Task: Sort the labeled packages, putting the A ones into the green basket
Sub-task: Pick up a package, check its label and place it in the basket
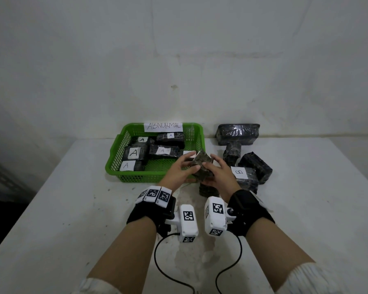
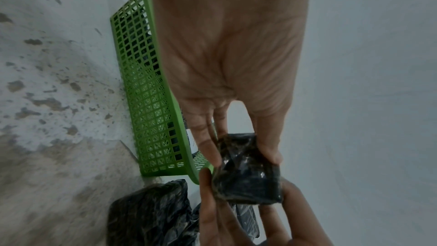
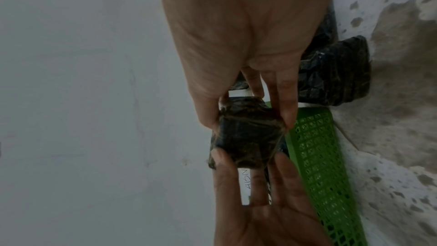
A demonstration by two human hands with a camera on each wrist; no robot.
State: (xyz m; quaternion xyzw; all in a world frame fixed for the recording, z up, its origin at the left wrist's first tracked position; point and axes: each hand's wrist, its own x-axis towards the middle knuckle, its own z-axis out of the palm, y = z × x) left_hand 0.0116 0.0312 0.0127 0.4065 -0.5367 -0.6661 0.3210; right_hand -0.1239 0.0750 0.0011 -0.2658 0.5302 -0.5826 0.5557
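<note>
A small black wrapped package (image 1: 203, 168) is pinched from both sides by my left hand (image 1: 195, 160) and my right hand (image 1: 210, 163). I hold it in the air over the right front corner of the green basket (image 1: 136, 177). No label shows on it in any view. In the left wrist view the package (image 2: 248, 175) sits between the fingers and thumb of my left hand (image 2: 238, 149). The right wrist view shows my right hand (image 3: 247, 117) gripping the same package (image 3: 246, 137). Several packages labelled A (image 1: 134, 152) lie in the basket.
A paper sign reading ABNORMAL (image 1: 163, 126) hangs on the basket's far rim. To the right lie a package labelled B (image 1: 245, 177) and several unlabelled black ones, the largest (image 1: 238, 133) at the wall. Another black package (image 1: 207, 189) sits under my hands. The white table (image 1: 72, 209) is stained.
</note>
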